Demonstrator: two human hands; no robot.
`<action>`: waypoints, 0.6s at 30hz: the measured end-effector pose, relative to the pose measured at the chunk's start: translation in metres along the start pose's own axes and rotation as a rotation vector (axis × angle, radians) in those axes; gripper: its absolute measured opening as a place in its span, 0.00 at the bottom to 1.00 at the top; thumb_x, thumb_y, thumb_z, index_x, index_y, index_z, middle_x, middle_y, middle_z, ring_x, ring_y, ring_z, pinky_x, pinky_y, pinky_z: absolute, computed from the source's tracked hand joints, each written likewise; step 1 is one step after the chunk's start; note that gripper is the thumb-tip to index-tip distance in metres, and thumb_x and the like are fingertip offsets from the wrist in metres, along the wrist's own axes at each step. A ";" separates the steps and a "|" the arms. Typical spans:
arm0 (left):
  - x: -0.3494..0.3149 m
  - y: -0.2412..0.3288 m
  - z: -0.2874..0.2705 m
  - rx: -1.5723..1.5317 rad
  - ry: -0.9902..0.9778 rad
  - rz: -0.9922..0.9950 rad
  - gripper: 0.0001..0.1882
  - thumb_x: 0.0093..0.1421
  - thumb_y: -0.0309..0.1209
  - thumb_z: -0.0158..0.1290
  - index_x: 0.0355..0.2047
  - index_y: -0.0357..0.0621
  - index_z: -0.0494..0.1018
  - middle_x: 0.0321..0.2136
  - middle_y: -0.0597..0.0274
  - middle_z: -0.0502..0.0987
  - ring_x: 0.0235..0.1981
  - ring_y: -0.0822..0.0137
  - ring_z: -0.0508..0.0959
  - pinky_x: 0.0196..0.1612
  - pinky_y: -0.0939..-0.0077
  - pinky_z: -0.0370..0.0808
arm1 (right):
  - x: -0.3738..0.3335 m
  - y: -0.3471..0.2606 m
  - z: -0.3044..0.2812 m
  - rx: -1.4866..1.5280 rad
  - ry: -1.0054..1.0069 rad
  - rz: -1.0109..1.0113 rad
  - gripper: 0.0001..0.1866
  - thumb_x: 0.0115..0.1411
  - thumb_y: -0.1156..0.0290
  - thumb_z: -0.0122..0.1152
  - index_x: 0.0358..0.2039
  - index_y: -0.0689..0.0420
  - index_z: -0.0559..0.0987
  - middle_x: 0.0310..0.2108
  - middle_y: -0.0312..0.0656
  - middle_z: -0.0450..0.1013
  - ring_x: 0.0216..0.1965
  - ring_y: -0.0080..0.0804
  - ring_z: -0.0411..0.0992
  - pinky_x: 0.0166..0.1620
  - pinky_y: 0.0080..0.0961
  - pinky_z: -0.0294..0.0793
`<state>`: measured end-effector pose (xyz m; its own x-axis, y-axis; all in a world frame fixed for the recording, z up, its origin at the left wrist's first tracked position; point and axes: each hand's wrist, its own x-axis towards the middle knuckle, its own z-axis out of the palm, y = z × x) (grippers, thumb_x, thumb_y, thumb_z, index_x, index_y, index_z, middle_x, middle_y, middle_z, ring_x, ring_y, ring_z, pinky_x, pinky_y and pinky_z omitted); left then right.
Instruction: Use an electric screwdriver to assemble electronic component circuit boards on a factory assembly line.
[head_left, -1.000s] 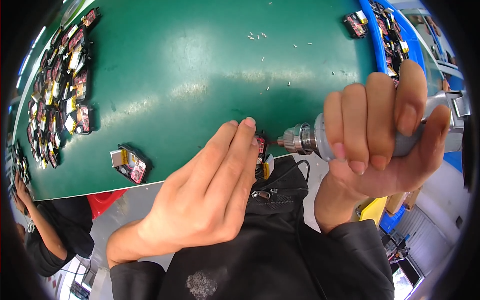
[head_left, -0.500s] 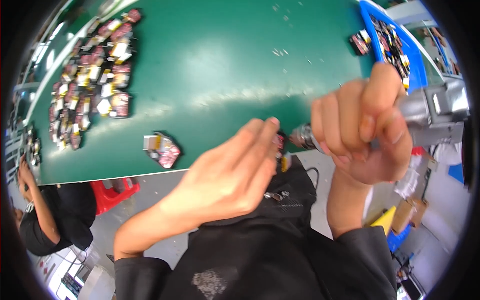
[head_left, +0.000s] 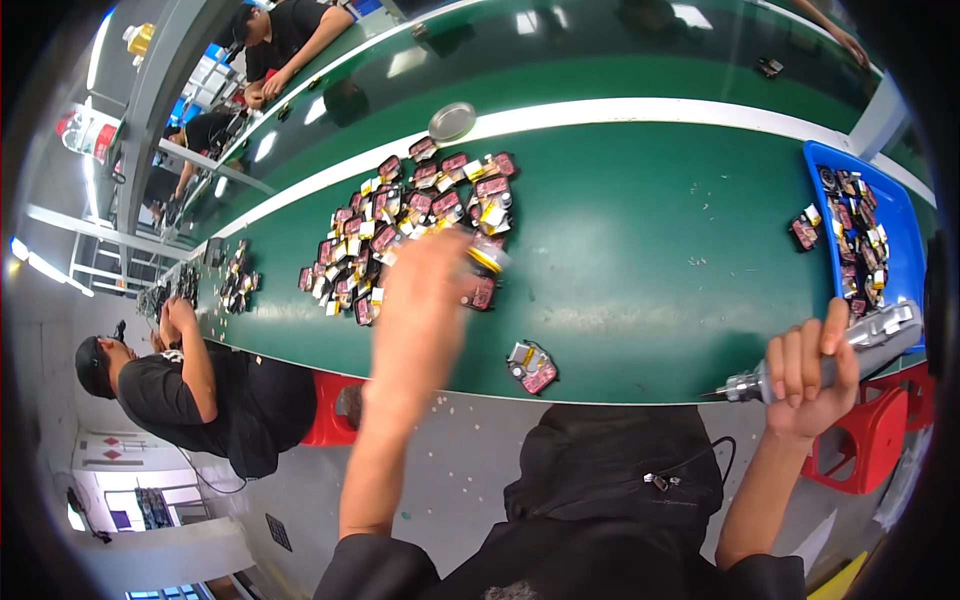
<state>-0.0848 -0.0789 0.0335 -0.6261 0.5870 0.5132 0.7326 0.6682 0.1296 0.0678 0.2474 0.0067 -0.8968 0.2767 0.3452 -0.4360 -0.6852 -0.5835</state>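
My left hand (head_left: pixel 425 295) is over the near right part of a pile of small electronic assemblies (head_left: pixel 440 205), with pink circuit boards, black casings and silver and yellow parts. Motion smears its fingers, so I cannot tell whether they hold the blurred silver-and-yellow piece (head_left: pixel 488 254) beside them. My right hand (head_left: pixel 815 380) is closed around a grey electric screwdriver (head_left: pixel 875 342), its tip pointing left over the table's near edge. One lone assembly (head_left: pixel 532 367) lies near that edge, between my hands.
At the right, a blue bin (head_left: pixel 905 235) holds several assemblies, with another assembly (head_left: pixel 804 230) just outside it. Beyond the pile sits a round metal dish (head_left: pixel 452 122). A co-worker (head_left: pixel 180 385) works at the left of the green table (head_left: pixel 620 280). Red stools (head_left: pixel 868 440) stand below.
My left hand has left the screwdriver tip, where an assembly was, and moved left to the pile. My right hand has drawn the screwdriver right. The view has tilted up and turned left.
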 end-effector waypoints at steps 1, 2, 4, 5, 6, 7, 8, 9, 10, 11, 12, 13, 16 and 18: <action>0.002 -0.019 -0.004 0.019 0.028 -0.130 0.22 0.51 0.18 0.59 0.48 0.36 0.71 0.47 0.49 0.75 0.50 0.49 0.74 0.54 0.57 0.70 | -0.001 0.003 -0.001 0.001 0.000 -0.011 0.08 0.67 0.66 0.47 0.33 0.56 0.66 0.10 0.29 0.55 0.10 0.19 0.53 0.19 0.21 0.62; 0.005 -0.035 -0.005 0.117 0.009 -0.149 0.21 0.54 0.18 0.57 0.50 0.36 0.71 0.49 0.48 0.75 0.52 0.48 0.73 0.55 0.57 0.70 | -0.003 0.008 -0.001 0.020 0.037 0.020 0.08 0.67 0.66 0.47 0.32 0.56 0.66 0.10 0.29 0.55 0.10 0.20 0.53 0.19 0.21 0.62; 0.009 -0.062 -0.005 0.291 0.002 -0.145 0.21 0.58 0.20 0.55 0.52 0.35 0.70 0.52 0.46 0.73 0.55 0.46 0.71 0.57 0.56 0.68 | -0.005 0.017 0.004 0.061 0.108 0.060 0.08 0.67 0.66 0.47 0.32 0.55 0.66 0.10 0.29 0.54 0.10 0.19 0.52 0.19 0.21 0.60; 0.013 -0.063 -0.001 0.361 0.013 -0.121 0.21 0.59 0.21 0.54 0.53 0.35 0.70 0.54 0.46 0.72 0.56 0.46 0.70 0.58 0.55 0.67 | -0.006 0.023 0.007 0.079 0.146 0.065 0.08 0.67 0.67 0.48 0.31 0.55 0.65 0.11 0.29 0.54 0.10 0.18 0.52 0.18 0.20 0.59; 0.017 -0.058 0.002 0.319 -0.007 -0.141 0.21 0.60 0.22 0.53 0.54 0.35 0.70 0.56 0.45 0.70 0.58 0.45 0.68 0.60 0.55 0.66 | -0.007 0.028 0.008 0.093 0.191 0.074 0.08 0.66 0.66 0.48 0.31 0.55 0.66 0.11 0.29 0.54 0.10 0.19 0.52 0.18 0.21 0.59; 0.025 -0.046 0.003 0.299 -0.004 -0.103 0.21 0.60 0.21 0.53 0.55 0.37 0.70 0.56 0.48 0.71 0.58 0.48 0.70 0.60 0.60 0.66 | -0.008 0.033 0.010 0.110 0.231 0.088 0.08 0.66 0.66 0.48 0.32 0.55 0.67 0.10 0.30 0.54 0.10 0.19 0.53 0.19 0.22 0.60; 0.037 -0.029 0.010 0.184 -0.029 -0.075 0.21 0.59 0.20 0.54 0.54 0.37 0.71 0.55 0.48 0.71 0.57 0.49 0.70 0.59 0.60 0.67 | -0.009 0.036 0.009 0.089 0.249 0.069 0.08 0.66 0.66 0.48 0.32 0.55 0.67 0.10 0.30 0.54 0.10 0.19 0.53 0.19 0.22 0.60; 0.049 -0.009 0.020 0.070 -0.056 -0.047 0.21 0.59 0.20 0.55 0.54 0.38 0.72 0.54 0.48 0.72 0.57 0.49 0.71 0.59 0.60 0.67 | -0.009 0.038 0.008 0.110 0.268 0.060 0.08 0.66 0.66 0.48 0.32 0.55 0.67 0.10 0.30 0.54 0.11 0.20 0.53 0.19 0.23 0.61; 0.062 0.010 0.030 -0.029 -0.056 0.005 0.21 0.56 0.19 0.57 0.52 0.38 0.73 0.53 0.50 0.73 0.54 0.50 0.73 0.57 0.62 0.69 | -0.009 0.038 0.007 0.138 0.279 0.055 0.08 0.66 0.65 0.48 0.32 0.56 0.68 0.10 0.30 0.55 0.11 0.20 0.54 0.20 0.23 0.61; 0.074 0.027 0.038 -0.071 -0.086 0.065 0.20 0.55 0.20 0.59 0.50 0.38 0.74 0.50 0.51 0.75 0.51 0.51 0.75 0.53 0.63 0.71 | -0.009 0.039 0.006 0.129 0.285 0.049 0.08 0.66 0.65 0.48 0.32 0.56 0.68 0.10 0.30 0.55 0.11 0.20 0.54 0.20 0.23 0.61; 0.085 0.041 0.051 -0.155 -0.103 0.131 0.19 0.55 0.20 0.59 0.48 0.37 0.74 0.48 0.52 0.75 0.48 0.51 0.75 0.51 0.64 0.73 | -0.010 0.038 0.005 0.139 0.274 0.034 0.08 0.66 0.65 0.48 0.32 0.56 0.68 0.10 0.31 0.55 0.11 0.21 0.54 0.20 0.24 0.62; 0.098 0.055 0.069 -0.248 -0.121 0.202 0.17 0.54 0.20 0.59 0.46 0.37 0.75 0.46 0.52 0.76 0.46 0.51 0.76 0.49 0.64 0.74 | -0.013 0.037 0.001 0.141 0.270 0.016 0.08 0.66 0.65 0.48 0.32 0.56 0.68 0.10 0.31 0.55 0.11 0.22 0.55 0.21 0.24 0.63; 0.127 0.074 0.106 -0.303 -0.156 0.262 0.12 0.54 0.22 0.59 0.39 0.35 0.75 0.38 0.56 0.75 0.41 0.54 0.76 0.43 0.62 0.76 | -0.016 0.037 0.002 0.160 0.282 0.024 0.08 0.66 0.65 0.47 0.32 0.56 0.68 0.10 0.31 0.55 0.11 0.22 0.55 0.21 0.24 0.63; 0.137 0.075 0.120 -0.288 -0.172 0.254 0.11 0.54 0.22 0.59 0.38 0.35 0.76 0.37 0.55 0.75 0.40 0.54 0.77 0.43 0.62 0.76 | -0.016 0.035 0.004 0.171 0.298 0.051 0.08 0.65 0.66 0.47 0.31 0.56 0.67 0.10 0.32 0.56 0.11 0.22 0.56 0.22 0.25 0.64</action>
<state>-0.1480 0.1062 0.0115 -0.4334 0.8009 0.4132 0.8990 0.3516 0.2613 0.0673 0.2157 -0.0163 -0.9106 0.4065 0.0746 -0.3939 -0.7990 -0.4544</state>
